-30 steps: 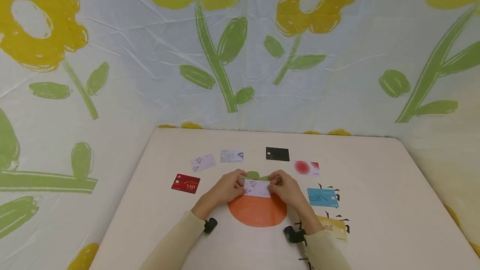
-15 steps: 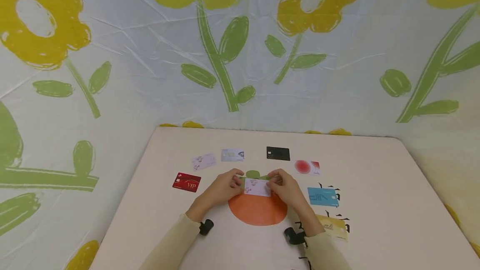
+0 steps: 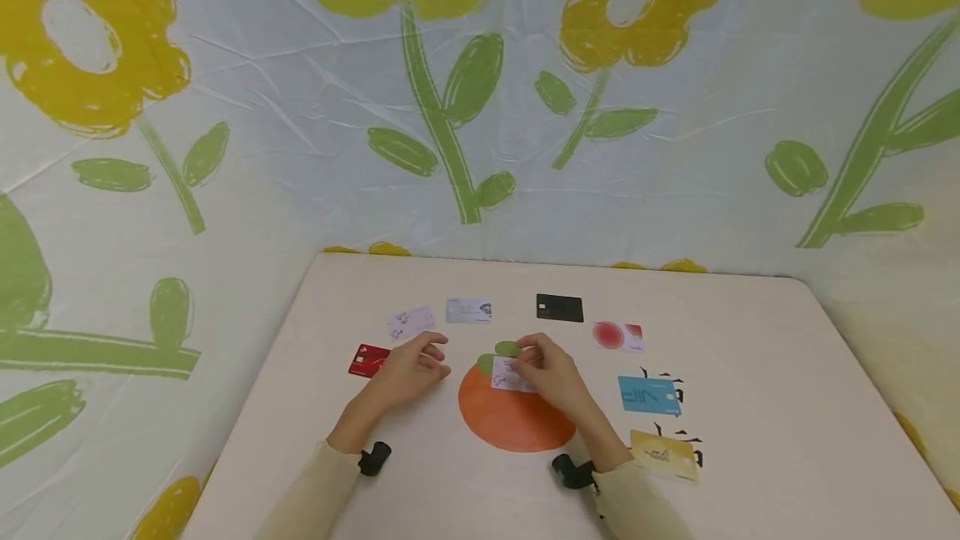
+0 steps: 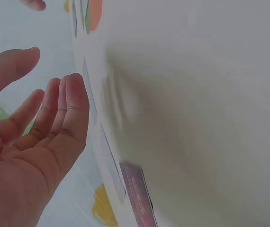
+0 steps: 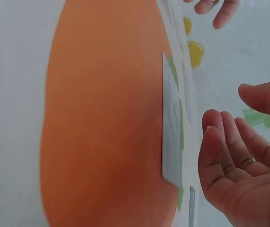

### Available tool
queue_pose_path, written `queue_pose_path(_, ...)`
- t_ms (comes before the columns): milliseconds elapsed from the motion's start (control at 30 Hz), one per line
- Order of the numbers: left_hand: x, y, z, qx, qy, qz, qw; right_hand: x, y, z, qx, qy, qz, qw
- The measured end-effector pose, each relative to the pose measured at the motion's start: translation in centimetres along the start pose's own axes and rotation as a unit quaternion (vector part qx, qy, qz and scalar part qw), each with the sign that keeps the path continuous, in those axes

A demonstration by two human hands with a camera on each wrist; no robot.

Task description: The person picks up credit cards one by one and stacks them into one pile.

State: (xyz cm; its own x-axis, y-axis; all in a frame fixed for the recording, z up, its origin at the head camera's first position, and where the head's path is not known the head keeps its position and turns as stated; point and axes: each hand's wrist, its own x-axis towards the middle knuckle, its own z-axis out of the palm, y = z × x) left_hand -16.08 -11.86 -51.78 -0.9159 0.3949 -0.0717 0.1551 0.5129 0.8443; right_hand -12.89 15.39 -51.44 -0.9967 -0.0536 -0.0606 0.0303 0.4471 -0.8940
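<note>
A pale card with a pinkish floral print (image 3: 506, 375) lies over the upper part of an orange fruit print (image 3: 517, 419) on the tabletop. My right hand (image 3: 553, 373) hovers by the card's right end and hides part of it in the head view. The right wrist view shows that hand (image 5: 244, 165) apart from the card (image 5: 171, 127), fingers relaxed, holding nothing. Farther left, my left hand (image 3: 405, 372) is raised with loosely bent fingers and nothing in them. It covers the right part of a red card (image 3: 365, 360) in the head view.
Behind the hands lie another pale floral card (image 3: 410, 322), a silver card (image 3: 468, 310) and a black card (image 3: 559, 307). To the right are a white card with a red circle (image 3: 618, 336), a blue card (image 3: 648, 395) and a gold card (image 3: 663, 456). A flowered cloth hangs behind.
Both hands were at the pale card's ends. My left hand has since moved left, away from it, to over the red card. My right hand stays near the card, which lies in place.
</note>
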Motion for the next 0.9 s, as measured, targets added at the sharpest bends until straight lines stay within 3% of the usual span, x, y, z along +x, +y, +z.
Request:
queue_pose_path(267,-1.9,-2.2,-2.9,0.002,0.052,0.004,0.9986,0.5,-1.2,2.0,0.025,-0.027,-0.042,0.9984)
queue_pose_path(433,-2.8,-3.4,-4.5,-0.004,0.069,-0.007,0.9976,1.1,-2.1,3.5,0.068,-0.064,-0.039,0.9949)
queue_pose_path(667,-3.8,-5.0,-6.6,0.035,0.095,-0.032,0.9944,2.3,-3.0,5.7,0.037,-0.047,-0.079,0.9951)
queue_pose_path(900,-4.1,-6.2,-7.9,0.061,0.108,-0.065,0.9901,3.1,-4.0,7.8,0.030,-0.049,-0.073,0.9957)
